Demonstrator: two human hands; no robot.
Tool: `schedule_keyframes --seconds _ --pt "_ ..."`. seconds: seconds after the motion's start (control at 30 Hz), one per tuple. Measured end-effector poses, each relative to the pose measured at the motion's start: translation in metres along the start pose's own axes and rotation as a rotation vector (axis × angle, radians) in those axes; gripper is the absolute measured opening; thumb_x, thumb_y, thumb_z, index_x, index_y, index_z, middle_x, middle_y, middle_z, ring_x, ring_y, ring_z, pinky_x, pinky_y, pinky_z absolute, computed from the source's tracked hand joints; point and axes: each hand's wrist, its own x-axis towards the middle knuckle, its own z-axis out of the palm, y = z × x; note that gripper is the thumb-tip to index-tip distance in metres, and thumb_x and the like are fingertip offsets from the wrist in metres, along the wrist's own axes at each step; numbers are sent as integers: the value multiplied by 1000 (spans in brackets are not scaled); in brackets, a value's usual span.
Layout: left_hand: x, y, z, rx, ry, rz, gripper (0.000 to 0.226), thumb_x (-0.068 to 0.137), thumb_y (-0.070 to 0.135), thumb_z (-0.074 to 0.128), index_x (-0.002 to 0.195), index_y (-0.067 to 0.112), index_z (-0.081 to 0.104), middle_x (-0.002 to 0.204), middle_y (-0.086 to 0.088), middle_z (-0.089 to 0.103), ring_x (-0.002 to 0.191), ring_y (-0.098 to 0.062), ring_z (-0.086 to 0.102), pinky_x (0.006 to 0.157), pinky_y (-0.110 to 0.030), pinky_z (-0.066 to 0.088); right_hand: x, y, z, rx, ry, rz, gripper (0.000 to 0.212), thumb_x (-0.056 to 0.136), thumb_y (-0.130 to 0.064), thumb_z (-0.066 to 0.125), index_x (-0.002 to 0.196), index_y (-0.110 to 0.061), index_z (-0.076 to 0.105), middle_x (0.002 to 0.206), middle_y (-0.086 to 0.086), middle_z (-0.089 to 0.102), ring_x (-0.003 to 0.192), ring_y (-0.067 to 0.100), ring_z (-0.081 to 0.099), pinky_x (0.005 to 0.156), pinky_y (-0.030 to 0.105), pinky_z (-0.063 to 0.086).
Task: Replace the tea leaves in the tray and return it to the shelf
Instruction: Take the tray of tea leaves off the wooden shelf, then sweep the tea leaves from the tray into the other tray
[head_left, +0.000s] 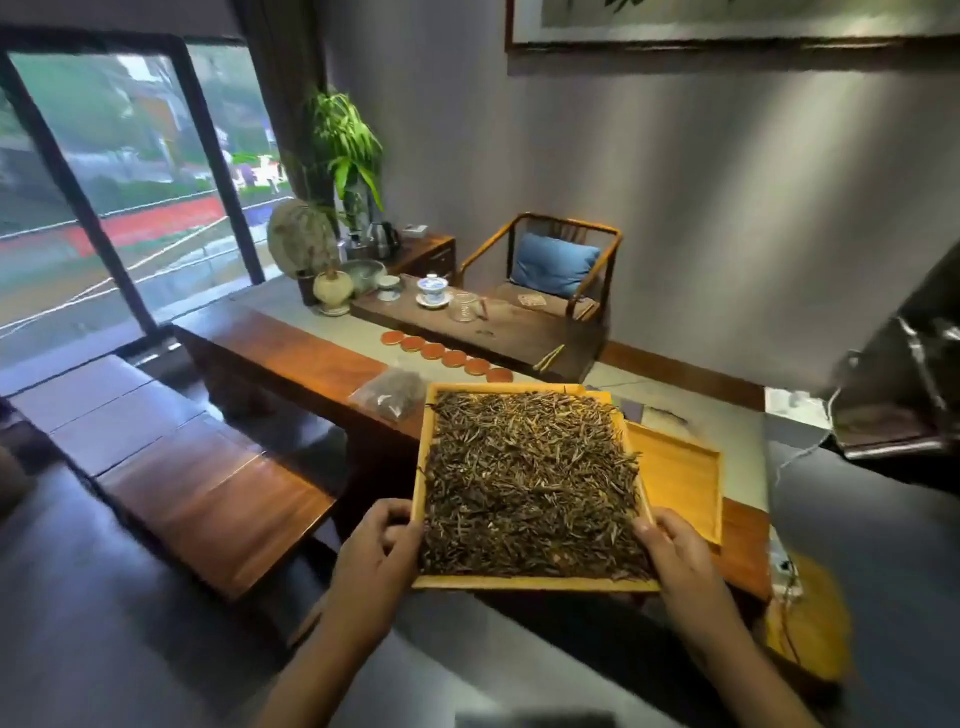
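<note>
A square yellow wooden tray (530, 583) is held up in front of me, above the near end of the long table. Dark, needle-like tea leaves (530, 478) cover its whole floor. My left hand (379, 551) grips the tray's left edge near the front corner. My right hand (675, 556) grips the right edge, thumb lying over the rim onto the leaves. A second yellow tray (680, 478), with nothing in it, lies on the table behind and to the right. A clear plastic bag of tea leaves (392, 392) lies on the table just beyond the held tray.
The long wooden table (291, 358) carries a row of round orange coasters (441, 356), a tea board with a lidded cup (432, 291) and a glass pitcher (464, 306). A wooden bench (208, 499) runs along the left. An armchair with a blue cushion (553, 262) stands behind.
</note>
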Motion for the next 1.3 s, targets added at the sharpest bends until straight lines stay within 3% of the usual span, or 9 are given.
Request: schedule_keyframes --seconds 0.13,0.33,0.43,0.57,0.67,0.8,1.07,1.23,1.3 --pt "47 7 45 28 -129 67 14 93 11 59 87 22 66 66 -10 65 56 -3 55 56 -20 44 21 7 -33 -48 147 -24 16 97 -24 45 95 -21 60 84 -20 72 71 -3 67 56 9 47" --pt "126 7 102 -29 -327 91 6 90 21 58 88 20 64 62 -4 60 53 -3 50 52 -19 41 69 19 -65 -62 296 30 25 95 -32 49 110 -15 61 102 2 71 99 19 66 88 41 51" --pt "168 3 126 -22 -449 109 13 95 11 56 91 22 62 59 5 60 49 0 48 47 -15 38 95 27 -74 -70 359 42 32 93 -32 51 114 -10 60 100 -2 70 96 11 64 79 26 51" --pt "216 0 153 12 -569 114 15 96 14 53 94 27 60 71 -6 67 53 -1 52 50 -15 39 124 31 -80 -36 404 63 17 95 -21 49 99 -13 63 91 -6 74 81 3 68 62 8 47" --pt "244 -7 173 6 -649 94 15 97 14 51 98 27 60 80 -14 67 60 -7 57 55 -21 42 143 36 -82 -20 444 71 16 96 -14 46 97 -10 62 87 -11 74 78 -1 68 61 6 47" --pt "271 -21 199 -23 -730 4 13 98 12 51 99 22 59 95 4 73 79 -9 71 63 -19 52 158 51 -85 -14 472 92 15 97 -12 44 96 -6 58 80 -13 72 75 -4 64 64 6 45" --pt "290 -48 249 -117 -870 -214 22 89 -8 50 104 8 53 91 -4 76 79 -19 73 66 -19 54 174 83 -105 -37 497 175 19 98 -4 43 89 -13 56 65 -17 64 60 -8 56 56 6 42" --pt "276 -55 272 -176 -907 -280 51 64 8 58 115 12 56 102 -6 75 92 -18 71 75 -19 52 178 99 -129 -6 459 273 9 97 -17 51 96 -23 58 85 -14 65 75 -9 59 66 12 43" --pt "270 -58 281 -183 -901 -310 56 63 10 60 118 9 54 102 -6 75 92 -16 71 76 -18 51 182 104 -142 -35 394 313 11 99 -16 47 98 -21 56 97 1 65 86 2 62 73 19 48"
